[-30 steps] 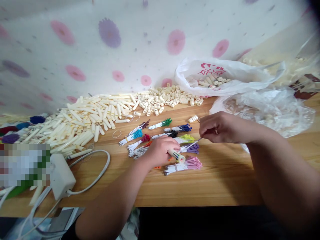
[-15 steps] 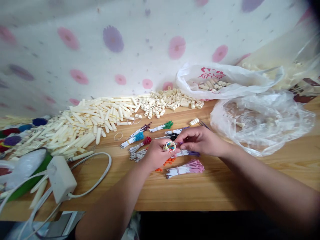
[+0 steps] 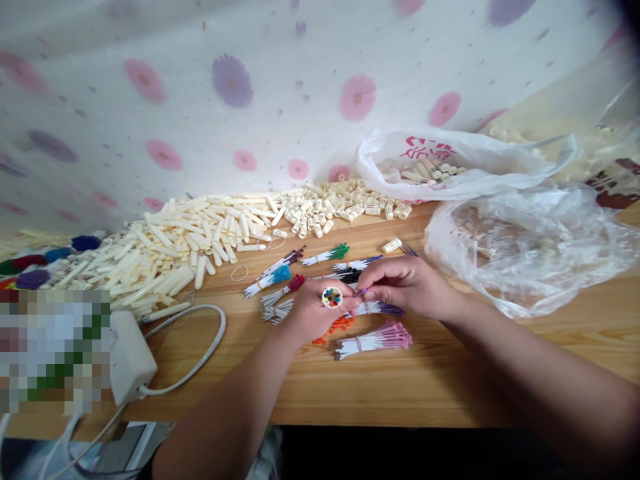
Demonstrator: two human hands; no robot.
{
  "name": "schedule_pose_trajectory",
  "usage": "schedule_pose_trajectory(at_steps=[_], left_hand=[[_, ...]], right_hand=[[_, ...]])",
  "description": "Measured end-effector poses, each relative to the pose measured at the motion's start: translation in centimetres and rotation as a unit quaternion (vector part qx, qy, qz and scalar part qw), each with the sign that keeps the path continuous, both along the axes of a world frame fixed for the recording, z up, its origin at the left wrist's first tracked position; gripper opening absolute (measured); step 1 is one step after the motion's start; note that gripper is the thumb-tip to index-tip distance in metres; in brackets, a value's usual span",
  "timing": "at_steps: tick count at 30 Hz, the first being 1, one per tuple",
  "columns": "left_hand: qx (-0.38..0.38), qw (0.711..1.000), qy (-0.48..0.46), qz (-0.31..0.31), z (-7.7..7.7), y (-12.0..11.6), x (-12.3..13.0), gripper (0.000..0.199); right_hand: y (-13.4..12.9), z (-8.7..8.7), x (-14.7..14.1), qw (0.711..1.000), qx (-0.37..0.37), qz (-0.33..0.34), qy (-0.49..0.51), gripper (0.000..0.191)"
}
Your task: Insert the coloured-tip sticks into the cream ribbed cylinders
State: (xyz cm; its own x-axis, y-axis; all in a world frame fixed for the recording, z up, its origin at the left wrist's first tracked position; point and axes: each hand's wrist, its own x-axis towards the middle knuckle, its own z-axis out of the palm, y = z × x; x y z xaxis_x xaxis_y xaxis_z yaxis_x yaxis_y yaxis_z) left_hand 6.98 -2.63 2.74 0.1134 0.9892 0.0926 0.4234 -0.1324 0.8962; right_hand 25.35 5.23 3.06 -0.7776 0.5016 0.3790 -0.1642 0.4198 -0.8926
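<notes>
Since a second ago: my right hand has come in to my left hand; left clamped on pen barrel, open end up for loading; right pinching purple refill at its mouth, above the table.

Both forearms are bare from the lower edge of the frame to the wrists; no sleeve, cuff or glove is visible on either. The left hand carries no ring, watch or bracelet on the parts that show. The right hand likewise shows no wristband or watch; whether a ring sits on any finger cannot be told at this resolution. Fingernails appear short and unpainted. No markings or dressings are visible on either arm.
</notes>
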Motion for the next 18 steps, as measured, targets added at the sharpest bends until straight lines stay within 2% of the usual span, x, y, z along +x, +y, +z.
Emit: schedule_pose_trajectory(at_steps=[6,13,16,18], left_hand=[[0.005,0.999,-0.012,-0.044,-0.03,-0.08,-0.34,0.034],[-0.055,0.987,-0.079,-0.128,0.24,-0.3,-0.56,0.04],[-0.079,0.981,-0.108,-0.14,0.29,-0.4,-0.61,0.041],[-0.074,0.982,-0.112,-0.132,0.23,-0.36,-0.61,0.042]], right_hand=[[0.06,0.09,0.09,0.999,0.009,0.039,0.012,0.013],[-0.26,0.36,-0.06,0.994,0.023,0.098,0.037,0.009],[-0.42,0.64,0.02,0.992,0.036,0.116,0.033,0.013],[-0.52,0.67,0.05,0.994,0.034,0.101,0.032,0.015]])
